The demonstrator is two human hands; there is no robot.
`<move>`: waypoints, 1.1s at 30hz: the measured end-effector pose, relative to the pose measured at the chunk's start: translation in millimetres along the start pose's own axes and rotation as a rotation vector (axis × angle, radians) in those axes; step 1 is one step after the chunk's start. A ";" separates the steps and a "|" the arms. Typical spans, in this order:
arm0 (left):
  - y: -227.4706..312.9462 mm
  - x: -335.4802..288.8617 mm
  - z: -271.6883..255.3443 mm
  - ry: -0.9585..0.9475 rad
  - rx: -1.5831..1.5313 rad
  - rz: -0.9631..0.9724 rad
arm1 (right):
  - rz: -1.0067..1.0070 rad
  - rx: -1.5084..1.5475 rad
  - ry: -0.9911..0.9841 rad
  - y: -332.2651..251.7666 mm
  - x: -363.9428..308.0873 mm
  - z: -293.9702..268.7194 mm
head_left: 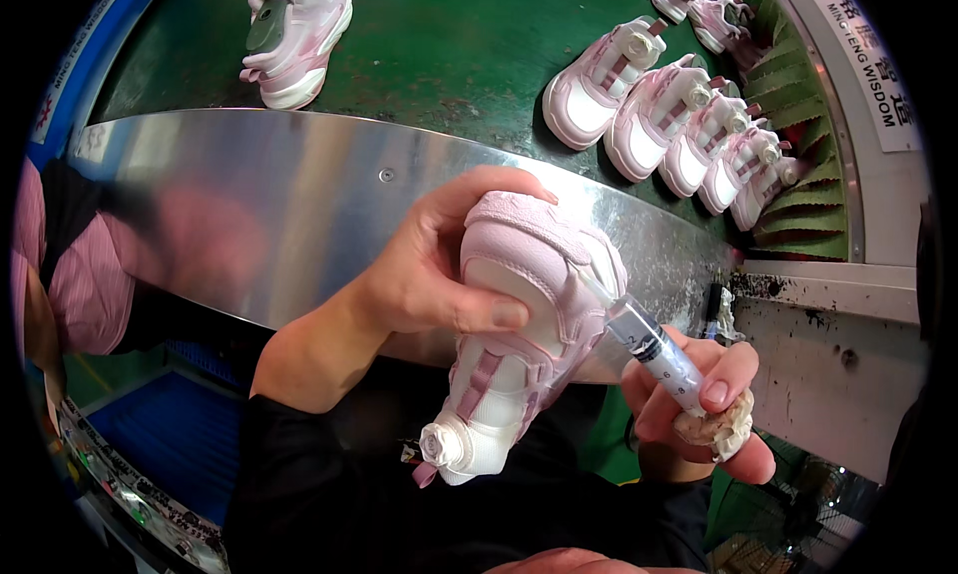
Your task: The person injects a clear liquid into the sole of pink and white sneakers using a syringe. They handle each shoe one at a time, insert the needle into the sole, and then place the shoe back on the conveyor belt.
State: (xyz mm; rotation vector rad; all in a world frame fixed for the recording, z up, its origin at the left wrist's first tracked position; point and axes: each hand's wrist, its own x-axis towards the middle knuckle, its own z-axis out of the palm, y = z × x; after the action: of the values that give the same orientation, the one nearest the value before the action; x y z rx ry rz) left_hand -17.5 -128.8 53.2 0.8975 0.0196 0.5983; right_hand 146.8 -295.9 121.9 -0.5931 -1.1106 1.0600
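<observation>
My left hand [429, 275] grips a pink and white sneaker [514, 294] by its toe end, thumb across the upper. The sneaker is tilted, its toe up and away from me; its heel end, stuffed with white material [454, 444], points toward my body. In my right hand [689, 404] is a clear plastic syringe [654, 349], gripped round the barrel near the plunger end, where whitish residue is caked. The syringe tip meets the side of the sneaker near the sole edge; whether it touches cannot be made out exactly.
A metal ledge [329, 195] runs in front of a green conveyor belt [439, 65]. Several similar sneakers [589, 85] stand in a row at the right, beside green bristle-like strips [808, 165]. One more sneaker [299, 40] lies far left. Another person's pink sleeve [90, 285] shows at left.
</observation>
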 end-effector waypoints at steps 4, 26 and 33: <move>1.1 0.5 0.1 0.014 0.006 -0.020 | -0.040 -0.042 -0.005 -1.2 -1.2 -4.0; -2.3 3.5 -15.8 0.068 -0.076 0.001 | 0.008 -0.107 0.007 5.1 -34.8 -22.7; -4.6 4.8 -15.9 0.122 -0.155 -0.022 | 0.004 -0.081 0.085 12.3 -42.8 -22.1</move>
State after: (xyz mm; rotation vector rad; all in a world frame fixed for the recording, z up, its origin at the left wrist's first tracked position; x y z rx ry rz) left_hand -15.4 -117.0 40.8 0.7086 0.0917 0.6252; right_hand 159.7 -327.1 85.4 -0.6986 -1.0820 0.9879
